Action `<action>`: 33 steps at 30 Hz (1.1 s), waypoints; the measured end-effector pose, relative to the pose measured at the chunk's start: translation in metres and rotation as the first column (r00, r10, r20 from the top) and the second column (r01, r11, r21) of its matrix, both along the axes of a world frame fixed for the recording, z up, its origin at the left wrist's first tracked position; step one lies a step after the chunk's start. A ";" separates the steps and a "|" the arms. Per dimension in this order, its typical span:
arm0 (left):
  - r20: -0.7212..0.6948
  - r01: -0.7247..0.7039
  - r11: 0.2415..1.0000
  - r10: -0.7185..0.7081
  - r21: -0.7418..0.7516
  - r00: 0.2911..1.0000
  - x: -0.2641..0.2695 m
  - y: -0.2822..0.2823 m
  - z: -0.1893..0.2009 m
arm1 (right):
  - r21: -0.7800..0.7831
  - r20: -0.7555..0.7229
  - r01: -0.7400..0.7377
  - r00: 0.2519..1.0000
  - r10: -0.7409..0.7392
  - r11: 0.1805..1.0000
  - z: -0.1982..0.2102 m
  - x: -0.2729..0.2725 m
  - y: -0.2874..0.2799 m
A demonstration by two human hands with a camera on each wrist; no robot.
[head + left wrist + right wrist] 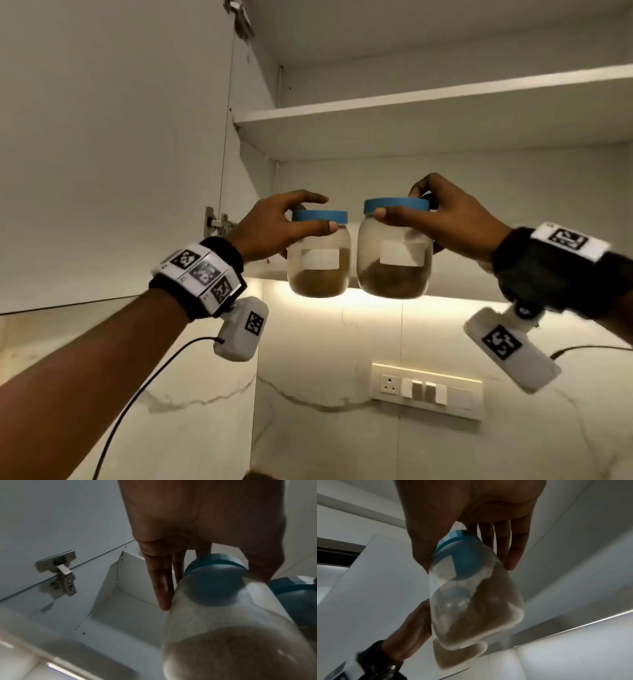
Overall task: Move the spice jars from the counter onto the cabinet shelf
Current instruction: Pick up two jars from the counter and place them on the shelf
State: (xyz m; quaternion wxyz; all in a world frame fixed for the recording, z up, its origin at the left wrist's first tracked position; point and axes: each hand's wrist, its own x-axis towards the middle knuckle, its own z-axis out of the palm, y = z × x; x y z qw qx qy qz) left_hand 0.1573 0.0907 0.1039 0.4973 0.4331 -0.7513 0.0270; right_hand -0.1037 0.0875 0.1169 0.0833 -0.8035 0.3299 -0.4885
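Two clear spice jars with blue lids, white labels and brown powder hang side by side in the air before the open cabinet. My left hand (323, 212) grips the left jar (318, 263) at its lid, thumb in front and fingers behind. My right hand (399, 204) grips the right jar (394, 260) the same way. Both jar bottoms sit just below the cabinet's lower edge. The left wrist view shows my left hand (214, 588) on the left jar (231, 628). The right wrist view shows my right hand (467, 565) holding the right jar (476, 608).
A white middle shelf (411, 113) spans the cabinet above the jars. The open cabinet door (102, 137) stands at the left on a metal hinge (219, 222). Beneath the cabinet a light strip glows over a marble wall with a switch panel (428, 390).
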 end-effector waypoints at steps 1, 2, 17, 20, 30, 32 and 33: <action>0.017 0.000 1.000 0.000 0.029 1.000 0.001 -0.005 0.008 | 0.015 -0.014 0.014 1.000 -0.014 1.000 0.009 0.002 -0.005; 0.033 -0.006 0.998 0.004 0.055 0.999 0.003 -0.011 0.016 | 0.029 -0.032 0.031 0.999 -0.030 0.999 0.018 0.005 -0.011; 0.306 -0.156 0.942 0.061 0.297 0.950 0.029 -0.138 0.071 | 0.077 -0.421 0.397 0.845 -0.331 0.914 0.058 0.051 -0.141; 0.350 -0.176 0.921 0.047 0.346 0.936 0.037 -0.167 0.074 | 0.088 -0.461 0.409 0.825 -0.327 0.908 0.058 0.059 -0.168; 0.397 -0.260 0.872 0.083 0.415 0.914 0.067 -0.210 0.089 | 0.083 -0.620 0.383 0.742 -0.253 0.920 0.076 0.063 -0.201; 0.430 -0.279 0.871 0.089 0.403 0.898 0.069 -0.213 0.093 | 0.088 -0.645 0.367 0.729 -0.228 0.926 0.080 0.062 -0.206; 0.447 -0.286 0.868 0.085 0.405 0.890 0.070 -0.216 0.095 | 0.089 -0.652 0.360 0.726 -0.219 0.929 0.081 0.063 -0.208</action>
